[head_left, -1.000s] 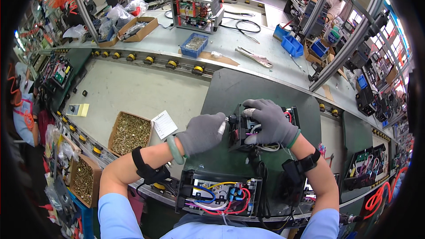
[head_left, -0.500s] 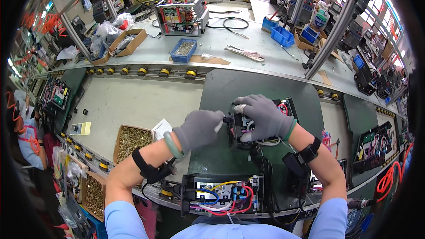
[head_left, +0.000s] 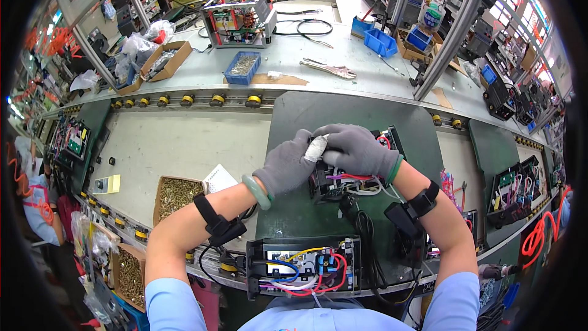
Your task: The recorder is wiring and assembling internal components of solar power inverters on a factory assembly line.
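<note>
Your 2 gloved hands meet over the small black wired module (head_left: 343, 181) lying on the dark green mat (head_left: 367, 113) in front of you. Your left hand (head_left: 286, 163) curls against the module's left end; your right hand (head_left: 355, 149) lies closed over its top, fingertips touching the left glove. A second open black unit (head_left: 303, 265) with coloured wires sits nearer you, a cardboard box of screws (head_left: 179, 195) to your left.

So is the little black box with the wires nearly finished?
Not quite. The wired unit at the near edge looks fully cabled. Both gloved hands, left hand and right hand, grip the small black module, whose loose wires hang out. More units wait at the right.
</note>
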Demonstrator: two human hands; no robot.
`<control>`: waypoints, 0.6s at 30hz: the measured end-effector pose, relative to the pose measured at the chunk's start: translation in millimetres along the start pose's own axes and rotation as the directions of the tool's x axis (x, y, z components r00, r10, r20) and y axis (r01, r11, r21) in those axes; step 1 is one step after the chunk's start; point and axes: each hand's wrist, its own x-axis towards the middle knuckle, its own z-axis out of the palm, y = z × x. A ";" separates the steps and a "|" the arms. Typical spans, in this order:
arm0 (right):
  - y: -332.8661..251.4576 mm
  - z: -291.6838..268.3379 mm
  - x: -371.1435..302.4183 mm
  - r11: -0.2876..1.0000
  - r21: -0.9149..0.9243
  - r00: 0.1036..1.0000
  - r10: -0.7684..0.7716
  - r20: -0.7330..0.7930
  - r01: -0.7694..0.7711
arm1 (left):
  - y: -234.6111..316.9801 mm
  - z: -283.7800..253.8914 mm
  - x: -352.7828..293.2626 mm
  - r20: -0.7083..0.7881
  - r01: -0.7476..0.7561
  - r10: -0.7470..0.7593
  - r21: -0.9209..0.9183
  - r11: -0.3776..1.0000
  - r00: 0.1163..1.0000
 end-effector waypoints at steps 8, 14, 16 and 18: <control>-18.7 -5.4 7.6 0.976 -0.167 0.972 0.170 0.160 -0.143 | -56.7 -19.2 -40.3 0.154 -0.084 0.168 -0.444 0.892 0.974; -19.5 0.7 9.1 0.961 -0.230 0.960 0.199 0.199 -0.152 | -44.7 -16.4 -40.4 0.032 -0.285 0.290 -0.120 0.951 0.956; -15.4 3.7 7.1 0.967 -0.214 0.975 0.169 0.146 -0.135 | -32.1 -19.1 -36.6 0.127 -0.261 0.235 0.258 0.930 0.964; -13.9 4.3 2.9 0.975 -0.186 0.985 0.142 0.098 -0.122 | -38.3 -23.3 -30.0 0.210 -0.185 0.199 -0.087 0.979 0.957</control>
